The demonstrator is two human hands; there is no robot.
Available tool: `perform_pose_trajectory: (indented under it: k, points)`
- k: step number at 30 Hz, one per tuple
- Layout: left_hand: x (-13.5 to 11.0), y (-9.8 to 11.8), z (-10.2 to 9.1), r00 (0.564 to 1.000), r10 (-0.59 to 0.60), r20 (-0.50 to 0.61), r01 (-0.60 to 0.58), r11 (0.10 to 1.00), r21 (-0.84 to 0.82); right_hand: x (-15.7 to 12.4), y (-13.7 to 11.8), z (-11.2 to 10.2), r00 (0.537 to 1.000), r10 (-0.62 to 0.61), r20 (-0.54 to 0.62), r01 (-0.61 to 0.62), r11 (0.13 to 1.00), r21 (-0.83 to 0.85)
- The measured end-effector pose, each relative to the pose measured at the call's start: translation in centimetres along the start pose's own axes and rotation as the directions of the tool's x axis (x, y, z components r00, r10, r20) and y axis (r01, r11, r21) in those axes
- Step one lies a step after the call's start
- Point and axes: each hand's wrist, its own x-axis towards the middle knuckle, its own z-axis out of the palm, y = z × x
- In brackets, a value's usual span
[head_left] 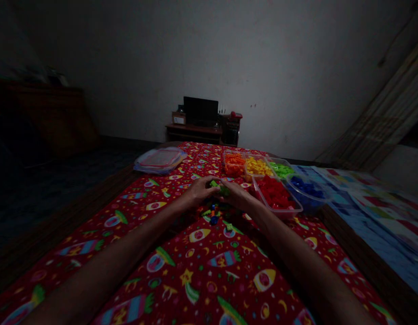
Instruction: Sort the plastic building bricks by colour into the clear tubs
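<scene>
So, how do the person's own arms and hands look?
The bare, slender left forearm and bare, slender right forearm show no sleeves. The ungloved left hand and ungloved right hand show no watch or bracelet; it is too dim to tell about rings.

- Middle of the cloth (209,280): left hand (199,191) and right hand (235,195) meet, held pieces (214,183) between their fingers.
- Just nearer than the hands: loose pieces (213,220) on the cloth.
- Farther left: stacked lids (161,159).
- Right of the hands: filled box (279,210), with filled bowl (326,197) on its right.
- Behind those two: three filled containers (224,159), side by side.
- Right of the cloth: quilt (381,198).
- Beyond the cloth's far end: monitor (200,110) on the far surface (191,130), before the wall (209,49).
</scene>
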Motion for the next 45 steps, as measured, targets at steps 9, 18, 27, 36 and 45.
perform_pose_trajectory:
  k: [9,18,27,36,45]
  points:
    - [-1.4,-1.1,2.4,0.956,0.289,-0.050,-0.248,0.887,0.390,0.1,0.2,0.6,0.985,0.166,0.045,-0.172,0.927,0.333]
    - [-0.4,-0.5,1.8,0.993,0.091,0.070,-0.105,0.967,0.231,-0.1,-0.5,-0.4,0.999,0.025,0.029,-0.031,0.968,0.250]
    - [0.8,-3.7,-0.9,0.986,0.027,-0.166,0.014,0.971,0.240,0.6,-7.2,-13.5,0.953,-0.110,-0.284,0.018,0.951,-0.308]
    - [0.3,-7.8,0.4,0.982,0.052,-0.182,0.004,0.956,0.295,3.5,-8.3,-24.8,0.765,-0.227,-0.603,-0.513,0.350,-0.783]
    - [0.0,-7.9,0.9,0.980,0.126,-0.157,-0.067,0.940,0.333,4.7,-8.9,-25.3,0.803,-0.270,-0.530,-0.489,0.209,-0.847]
